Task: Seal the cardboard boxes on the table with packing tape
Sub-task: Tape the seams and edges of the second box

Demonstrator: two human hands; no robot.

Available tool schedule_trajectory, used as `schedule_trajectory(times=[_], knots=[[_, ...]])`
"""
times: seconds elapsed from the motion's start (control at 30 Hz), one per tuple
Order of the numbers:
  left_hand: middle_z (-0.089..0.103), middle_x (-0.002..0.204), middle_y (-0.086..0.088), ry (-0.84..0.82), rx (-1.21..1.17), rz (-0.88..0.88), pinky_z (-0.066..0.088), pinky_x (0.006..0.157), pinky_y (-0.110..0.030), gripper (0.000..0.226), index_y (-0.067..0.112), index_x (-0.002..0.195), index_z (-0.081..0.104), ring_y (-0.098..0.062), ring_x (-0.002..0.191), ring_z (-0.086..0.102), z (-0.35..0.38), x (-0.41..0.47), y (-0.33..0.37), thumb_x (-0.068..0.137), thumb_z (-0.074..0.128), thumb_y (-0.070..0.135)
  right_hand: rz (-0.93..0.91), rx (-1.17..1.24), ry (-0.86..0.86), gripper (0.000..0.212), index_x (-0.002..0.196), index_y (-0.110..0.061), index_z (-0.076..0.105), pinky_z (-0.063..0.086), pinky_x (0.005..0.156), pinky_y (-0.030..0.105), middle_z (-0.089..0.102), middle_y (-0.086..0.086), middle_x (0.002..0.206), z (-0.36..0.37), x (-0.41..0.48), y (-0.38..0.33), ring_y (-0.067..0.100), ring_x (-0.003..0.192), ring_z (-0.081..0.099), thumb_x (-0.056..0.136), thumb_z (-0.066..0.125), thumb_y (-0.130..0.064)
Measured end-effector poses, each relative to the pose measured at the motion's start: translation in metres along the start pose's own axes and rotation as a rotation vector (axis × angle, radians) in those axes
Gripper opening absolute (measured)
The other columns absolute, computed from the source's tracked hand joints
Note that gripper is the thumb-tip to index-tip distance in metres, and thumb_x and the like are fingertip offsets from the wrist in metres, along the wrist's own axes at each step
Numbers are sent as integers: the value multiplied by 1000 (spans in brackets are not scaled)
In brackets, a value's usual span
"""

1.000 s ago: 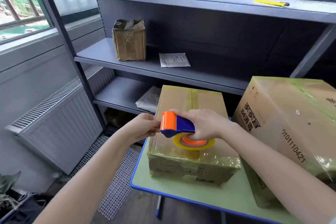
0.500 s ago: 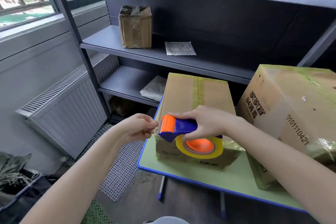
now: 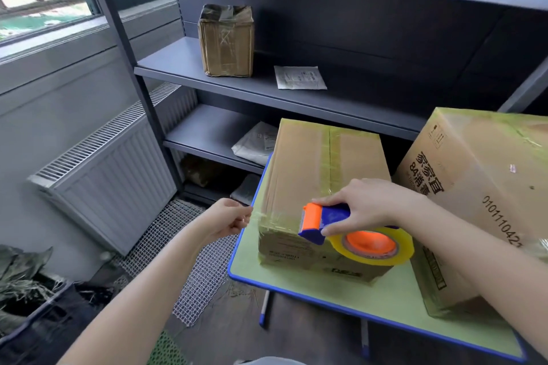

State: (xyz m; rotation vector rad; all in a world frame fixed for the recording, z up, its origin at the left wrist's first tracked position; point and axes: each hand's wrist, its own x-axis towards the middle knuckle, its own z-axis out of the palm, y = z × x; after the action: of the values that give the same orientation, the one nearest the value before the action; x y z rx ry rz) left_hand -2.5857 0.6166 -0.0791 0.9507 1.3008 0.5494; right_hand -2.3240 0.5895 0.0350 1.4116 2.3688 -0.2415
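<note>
A cardboard box (image 3: 320, 169) with tape along its top seam lies on the green table (image 3: 385, 302). My right hand (image 3: 367, 201) grips the blue and orange tape dispenser (image 3: 323, 221) at the box's near top edge; its roll of clear tape (image 3: 376, 246) hangs over the front face. My left hand (image 3: 226, 218) pinches the free tape end just left of the box, and a clear strip (image 3: 275, 215) stretches from it to the dispenser. A bigger printed box (image 3: 480, 187) wrapped in tape stands to the right.
Grey metal shelving (image 3: 267, 89) stands behind the table, holding a small taped box (image 3: 226, 41), a paper slip (image 3: 299, 77) and a white pouch (image 3: 256, 144). A radiator (image 3: 112, 175) and wire mesh (image 3: 189, 264) lie to the left. A dark crate with plants (image 3: 26, 299) sits bottom left.
The dispenser has moved right, away from my left hand, drawing out a strip of tape across the box's near left corner. The camera has tilted lower.
</note>
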Motion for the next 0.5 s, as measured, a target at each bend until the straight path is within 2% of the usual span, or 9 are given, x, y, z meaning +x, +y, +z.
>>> schedule_trajectory(times=[0.1,0.27,0.4,0.5], knots=[[50,64,-6,40,48,36,39,47,-17,24,5,73,52,-10,52,44,-1,9,-6,95,54,16,4,-37,3,64,139,-49,35,29,53,22,36,-19,68,-1,7,-6,15,78,43,80,46,-72],[52,63,-5,85,130,88,41,53,-19,27,6,70,53,-11,54,47,-1,14,-10,95,54,18,-6,-26,9,64,140,-46,36,29,53,21,37,-19,69,1,13,-5,14,75,42,82,45,-72],[53,61,-4,121,228,122,40,50,-17,30,8,68,52,-10,51,45,2,17,-19,95,53,19,-22,-50,8,65,140,-43,38,32,57,26,48,-11,86,1,17,-8,15,78,45,82,44,-72],[51,60,-3,134,212,114,38,47,-15,30,7,70,52,-9,50,43,4,20,-26,96,52,20,-18,-51,-6,67,141,-43,38,35,59,27,52,-9,91,1,19,-7,15,80,46,81,44,-73]])
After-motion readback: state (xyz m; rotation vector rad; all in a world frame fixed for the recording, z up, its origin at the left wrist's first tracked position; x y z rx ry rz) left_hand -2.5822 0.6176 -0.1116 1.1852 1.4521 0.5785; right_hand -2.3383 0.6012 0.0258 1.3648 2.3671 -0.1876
